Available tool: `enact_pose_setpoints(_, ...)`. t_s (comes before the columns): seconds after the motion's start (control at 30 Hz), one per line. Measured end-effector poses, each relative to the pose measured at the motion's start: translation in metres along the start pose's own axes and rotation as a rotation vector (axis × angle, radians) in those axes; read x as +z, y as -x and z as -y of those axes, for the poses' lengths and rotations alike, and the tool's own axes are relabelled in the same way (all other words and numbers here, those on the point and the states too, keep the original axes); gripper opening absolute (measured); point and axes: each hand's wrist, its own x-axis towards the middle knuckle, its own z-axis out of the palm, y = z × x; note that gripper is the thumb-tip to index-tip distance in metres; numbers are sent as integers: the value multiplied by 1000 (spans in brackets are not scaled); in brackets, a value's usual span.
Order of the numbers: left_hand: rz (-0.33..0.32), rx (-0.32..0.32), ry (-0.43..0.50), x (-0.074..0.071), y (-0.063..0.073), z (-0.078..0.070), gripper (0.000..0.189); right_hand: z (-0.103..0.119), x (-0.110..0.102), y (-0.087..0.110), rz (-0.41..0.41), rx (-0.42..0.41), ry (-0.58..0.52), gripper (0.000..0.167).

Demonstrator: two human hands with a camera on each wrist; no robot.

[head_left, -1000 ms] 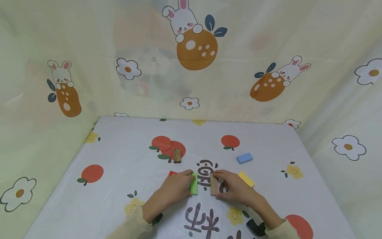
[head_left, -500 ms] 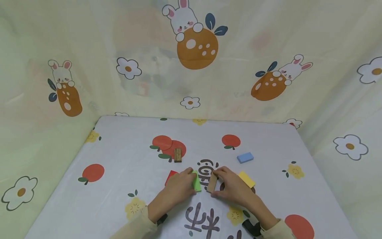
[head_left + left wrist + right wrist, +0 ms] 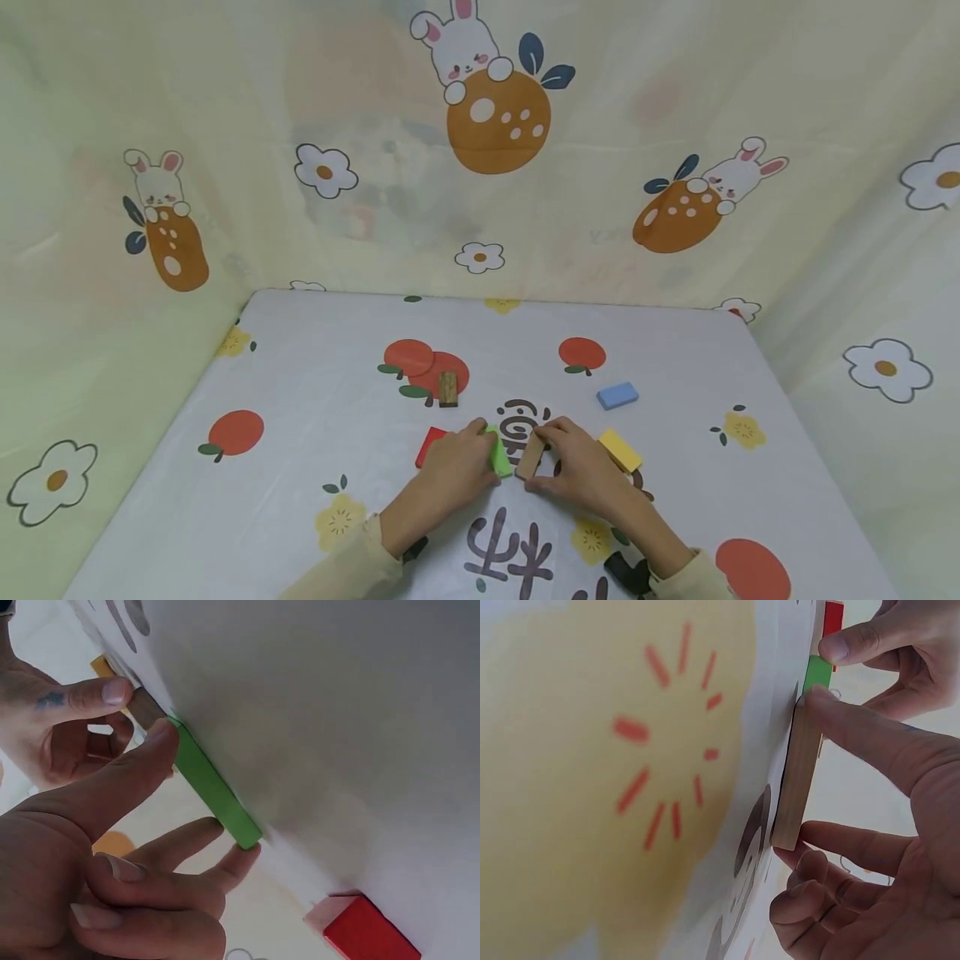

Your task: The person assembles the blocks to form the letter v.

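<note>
A green block (image 3: 499, 457) lies at the middle of the table, and my left hand (image 3: 457, 462) pinches it end to end between thumb and fingers. My right hand (image 3: 581, 467) grips a plain wooden block (image 3: 530, 457) the same way. The two blocks slant toward each other, their near ends close together. In the left wrist view the green block (image 3: 214, 787) lies low against the cloth, with the wooden block (image 3: 145, 709) just beyond it. The right wrist view shows the wooden block (image 3: 799, 772) along the cloth, its far end at the green block (image 3: 817, 673).
A red block (image 3: 429, 446) lies left of my left hand, partly covered by it. A yellow block (image 3: 620, 451) sits beside my right hand. Farther back are a dark brown wooden block (image 3: 447, 389) and a blue block (image 3: 617, 396). A patterned curtain (image 3: 390, 225) stands behind the table.
Both hands have moved inward, bringing the green and wooden blocks closer together. The blocks have turned from parallel to slanted, near ends converging. More of the red block shows.
</note>
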Motion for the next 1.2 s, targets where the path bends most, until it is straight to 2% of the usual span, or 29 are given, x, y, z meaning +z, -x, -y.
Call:
enact_pose_setpoints(0.47,-20,12,-14,1,-2,2,56,0,1,-2,2,21,5,79)
enact_pose_setpoints(0.97,27,5,-4,1,-3,3,62,1,2,-1,9,24,-1,80)
enact_pose_setpoints(1.2,16,22,-17,2,-3,4,62,0,4,-1,7,28,-3,80)
